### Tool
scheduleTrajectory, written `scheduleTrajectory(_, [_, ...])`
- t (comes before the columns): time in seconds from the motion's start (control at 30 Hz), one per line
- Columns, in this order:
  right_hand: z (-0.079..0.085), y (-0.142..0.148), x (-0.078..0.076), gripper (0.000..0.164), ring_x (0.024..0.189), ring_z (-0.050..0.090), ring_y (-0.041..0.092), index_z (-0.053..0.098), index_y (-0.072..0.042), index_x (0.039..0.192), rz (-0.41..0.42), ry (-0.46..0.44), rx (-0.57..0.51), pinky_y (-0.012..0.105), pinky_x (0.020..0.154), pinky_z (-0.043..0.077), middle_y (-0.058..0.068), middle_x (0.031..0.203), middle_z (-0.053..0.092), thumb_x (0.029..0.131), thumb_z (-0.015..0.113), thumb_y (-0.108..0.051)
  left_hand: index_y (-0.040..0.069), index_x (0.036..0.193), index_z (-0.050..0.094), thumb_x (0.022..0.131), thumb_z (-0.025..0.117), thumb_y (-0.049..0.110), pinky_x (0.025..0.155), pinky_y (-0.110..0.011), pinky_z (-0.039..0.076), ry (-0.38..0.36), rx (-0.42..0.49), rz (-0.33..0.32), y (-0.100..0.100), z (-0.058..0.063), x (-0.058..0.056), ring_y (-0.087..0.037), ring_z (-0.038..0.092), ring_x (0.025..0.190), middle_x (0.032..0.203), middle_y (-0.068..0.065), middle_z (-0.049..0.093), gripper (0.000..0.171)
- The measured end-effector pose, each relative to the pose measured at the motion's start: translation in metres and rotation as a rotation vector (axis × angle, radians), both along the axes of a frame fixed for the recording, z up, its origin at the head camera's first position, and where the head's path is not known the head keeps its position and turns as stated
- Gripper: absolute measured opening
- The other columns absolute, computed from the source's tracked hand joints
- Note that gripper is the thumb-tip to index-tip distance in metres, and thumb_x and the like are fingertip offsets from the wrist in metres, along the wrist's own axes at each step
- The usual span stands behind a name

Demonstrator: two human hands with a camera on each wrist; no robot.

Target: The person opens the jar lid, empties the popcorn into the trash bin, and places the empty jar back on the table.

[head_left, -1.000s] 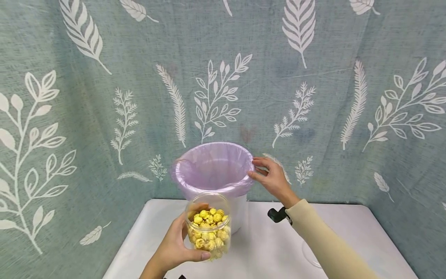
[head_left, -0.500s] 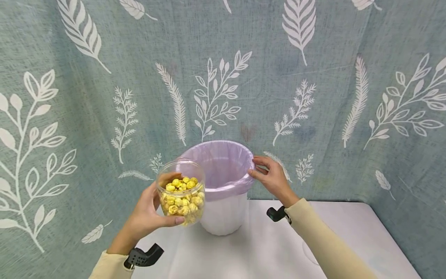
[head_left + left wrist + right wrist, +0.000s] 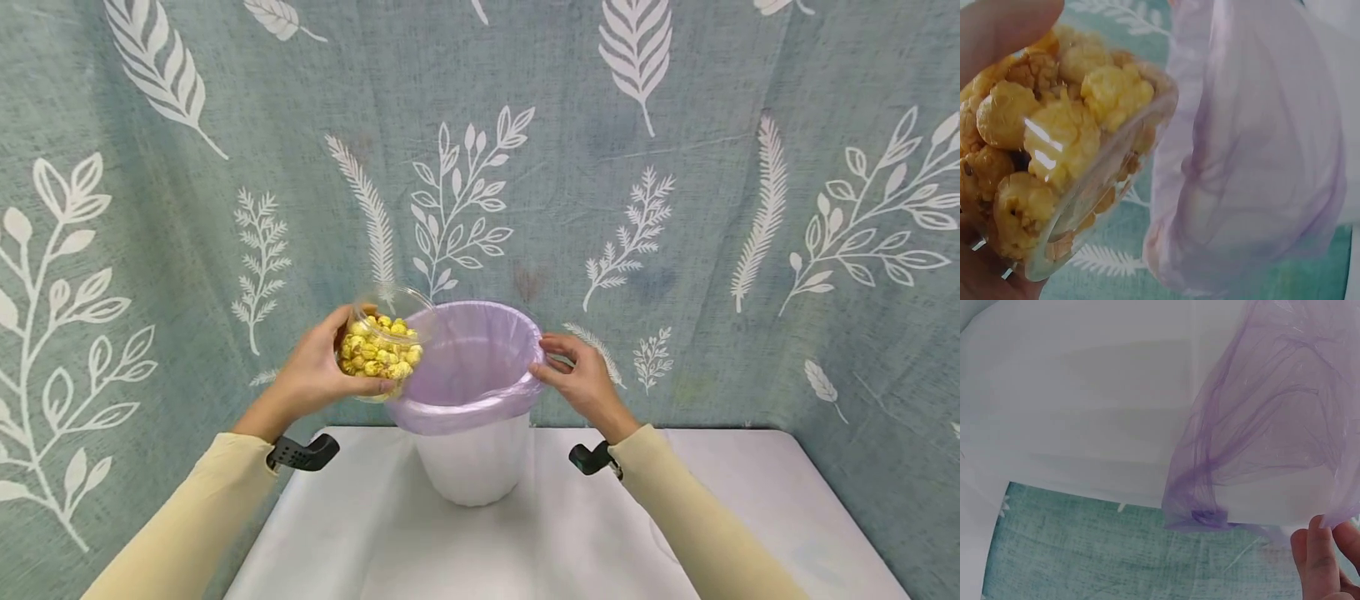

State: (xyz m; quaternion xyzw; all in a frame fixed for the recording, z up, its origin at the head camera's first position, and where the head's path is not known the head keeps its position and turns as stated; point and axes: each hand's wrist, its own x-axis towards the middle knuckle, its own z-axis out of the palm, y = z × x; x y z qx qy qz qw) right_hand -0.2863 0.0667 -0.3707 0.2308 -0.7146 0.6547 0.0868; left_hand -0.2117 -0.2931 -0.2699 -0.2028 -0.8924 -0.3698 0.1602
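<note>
A clear plastic jar [image 3: 380, 367] of yellow popcorn [image 3: 375, 348] is gripped by my left hand [image 3: 318, 362]. It leans to the right, its open mouth at the left rim of a white trash can [image 3: 472, 467]. In the left wrist view the popcorn [image 3: 1060, 125] is packed behind the clear wall, beside the bag. A thin purple trash bag [image 3: 465, 417] lines the can and folds over its rim. My right hand [image 3: 581, 383] holds the can's right rim through the bag; fingertips [image 3: 1319, 534] show at the bag's edge in the right wrist view.
The trash can stands on a white-covered table [image 3: 600, 517]. A faint clear round lid [image 3: 663, 542] lies partly behind my right sleeve. Green leaf-patterned cloth [image 3: 480, 167] hangs close around the back and sides. Each wrist bears a black camera [image 3: 303, 452].
My left hand has moved the jar left, then up to the can's rim, tilting it to the right. The popcorn stays inside the jar. My right hand keeps its place on the rim.
</note>
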Motion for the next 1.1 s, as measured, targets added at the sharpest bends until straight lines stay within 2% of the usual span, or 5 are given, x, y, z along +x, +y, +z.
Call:
scheduleTrajectory(0.17, [-0.001,-0.001,-0.002,0.051,0.129,0.049,0.038,0.056,0.01,0.13,0.013,-0.012,-0.016,0.036,0.105,0.045,0.025,0.14,0.05,0.086,0.076,-0.002,0.006,0.137,0.047,0.057,0.098,0.034,0.093,-0.047,0.047,0.035,-0.128,0.055,0.002,0.006,-0.023,-0.028,0.058,0.108,0.125,-0.011,0.059,0.099])
scheduleTrajectory(0.3, [0.001,-0.002,-0.001,0.051,0.13,0.048,0.041,0.053,0.014,0.131,0.021,-0.026,-0.019,0.041,0.106,0.043,0.028,0.141,0.048,0.086,0.074,0.002,0.007,0.14,0.044,0.054,0.098,0.031,0.097,-0.056,0.044,0.043,-0.209,0.059,0.006,0.011,-0.034,-0.033,0.055,0.113,0.127,-0.014,0.056,0.104])
scheduleTrajectory(0.6, [0.023,-0.001,0.021,0.05,0.129,0.048,0.043,0.052,0.017,0.13,0.008,-0.017,-0.001,0.043,0.105,0.044,0.032,0.138,0.047,0.086,0.072,0.005,0.003,0.136,0.049,0.048,0.1,0.023,0.099,-0.053,0.043,0.085,-0.323,0.014,0.017,0.019,-0.058,-0.031,0.055,0.11,0.123,-0.013,0.058,0.104])
scheduleTrajectory(0.83, [0.022,-0.002,0.022,0.048,0.128,0.049,0.044,0.053,0.018,0.128,0.003,0.004,-0.002,0.044,0.104,0.045,0.033,0.137,0.047,0.086,0.072,0.006,0.0,0.137,0.05,0.049,0.1,0.024,0.101,-0.053,0.042,0.083,-0.389,0.019,0.02,0.026,-0.065,-0.034,0.055,0.114,0.127,-0.015,0.057,0.104])
scheduleTrajectory(1.1, [0.023,-0.002,0.022,0.046,0.127,0.049,0.044,0.053,0.019,0.126,0.004,0.005,-0.014,0.044,0.104,0.044,0.033,0.136,0.047,0.086,0.072,0.006,0.008,0.139,0.052,0.049,0.099,0.03,0.095,-0.054,0.046,0.089,-0.456,0.032,0.027,0.03,-0.068,-0.034,0.055,0.11,0.123,-0.01,0.053,0.104])
